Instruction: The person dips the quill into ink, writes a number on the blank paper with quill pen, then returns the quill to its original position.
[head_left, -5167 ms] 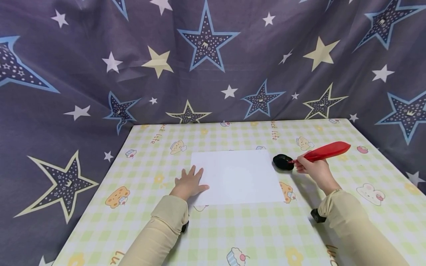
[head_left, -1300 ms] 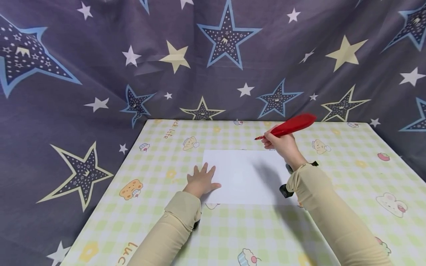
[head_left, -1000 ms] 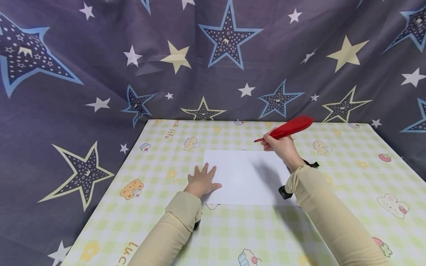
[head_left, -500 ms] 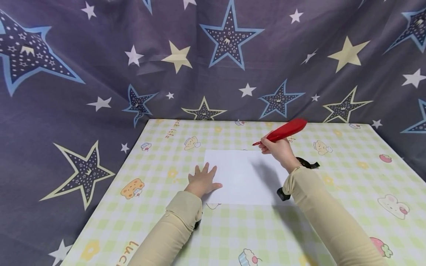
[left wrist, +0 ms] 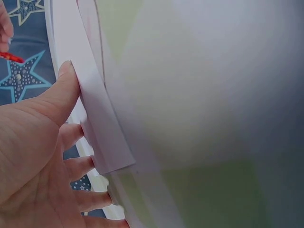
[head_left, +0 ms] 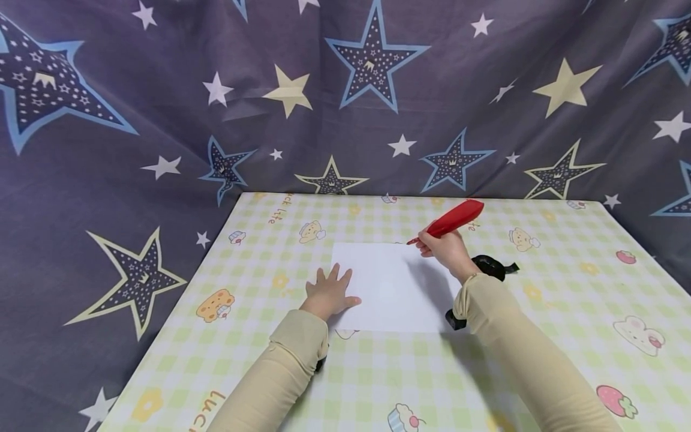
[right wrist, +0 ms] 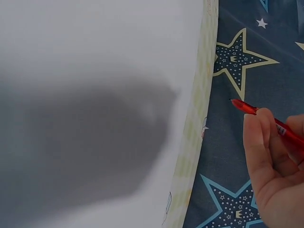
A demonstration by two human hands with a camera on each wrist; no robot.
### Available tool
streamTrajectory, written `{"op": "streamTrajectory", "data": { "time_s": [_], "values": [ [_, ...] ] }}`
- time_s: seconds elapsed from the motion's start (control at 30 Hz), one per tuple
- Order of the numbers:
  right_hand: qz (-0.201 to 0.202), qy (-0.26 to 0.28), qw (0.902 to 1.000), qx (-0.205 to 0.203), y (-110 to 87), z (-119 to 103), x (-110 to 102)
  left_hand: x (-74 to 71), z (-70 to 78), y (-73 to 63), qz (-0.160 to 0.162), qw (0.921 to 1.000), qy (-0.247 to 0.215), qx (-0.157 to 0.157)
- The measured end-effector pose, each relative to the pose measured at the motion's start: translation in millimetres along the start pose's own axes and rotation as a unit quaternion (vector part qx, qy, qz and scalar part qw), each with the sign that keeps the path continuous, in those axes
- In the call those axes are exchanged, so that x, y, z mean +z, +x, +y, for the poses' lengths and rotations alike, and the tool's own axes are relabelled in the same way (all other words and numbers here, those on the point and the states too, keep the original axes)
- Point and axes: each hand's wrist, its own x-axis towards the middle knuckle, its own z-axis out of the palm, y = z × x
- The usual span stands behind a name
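My left hand (head_left: pixel 329 294) rests with spread fingers on the left edge of a white sheet of paper (head_left: pixel 378 288). In the left wrist view, the thumb (left wrist: pixel 69 90) lies along the paper's edge. My right hand (head_left: pixel 445 249) pinches a red feather pen (head_left: pixel 456 217), its plume pointing up and right. The pen's tip appears near the paper's far edge in the head view; a gap to the paper shows in the right wrist view, where the red barrel (right wrist: pixel 289 135) sits between thumb and fingers. A black oval pen base (head_left: pixel 487 267) stands beside the right wrist, partly hidden.
A checked, cartoon-printed cloth covers the table (head_left: pixel 367 384). Behind it and at the left hangs a dark curtain (head_left: pixel 243 48) with stars. A small black camera (head_left: pixel 456 320) is strapped under the right wrist.
Earlier, the right hand held the pen at the black base, right of the paper. It has since moved left over the paper and, lately, lower and nearer. The left hand keeps its place.
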Motion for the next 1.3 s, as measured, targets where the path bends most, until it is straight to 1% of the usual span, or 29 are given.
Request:
{"op": "streamTrajectory", "data": {
  "time_s": [0.4, 0.6, 0.9, 1.0, 1.23, 1.3],
  "values": [
    [-0.003, -0.006, 0.9994, 0.034, 2.2, 3.3, 2.8, -0.1, -0.4, -0.4, 0.004, 1.0000, -0.004, -0.001],
    [0.001, -0.010, 0.9993, 0.036, 3.8, 5.1, 4.9, 0.4, -0.5, 0.8, 0.003, 1.0000, 0.002, -0.001],
    [-0.006, -0.029, 0.9987, 0.042, 6.2, 11.5, 8.4, -1.1, -0.4, -1.2, 0.000, 1.0000, 0.002, -0.002],
    [-0.005, -0.029, 0.9988, 0.039, 7.5, 14.0, 9.8, -1.2, -0.3, -1.6, 0.001, 1.0000, 0.002, -0.001],
    [-0.007, -0.028, 0.9979, 0.058, 9.5, 17.6, 12.0, -1.1, -0.3, -1.4, 0.001, 1.0000, 0.006, -0.002],
    [-0.007, -0.026, 0.9982, 0.054, 9.6, 18.9, 12.5, -1.0, -0.6, -1.4, 0.000, 1.0000, 0.005, -0.002]
  ]
}}
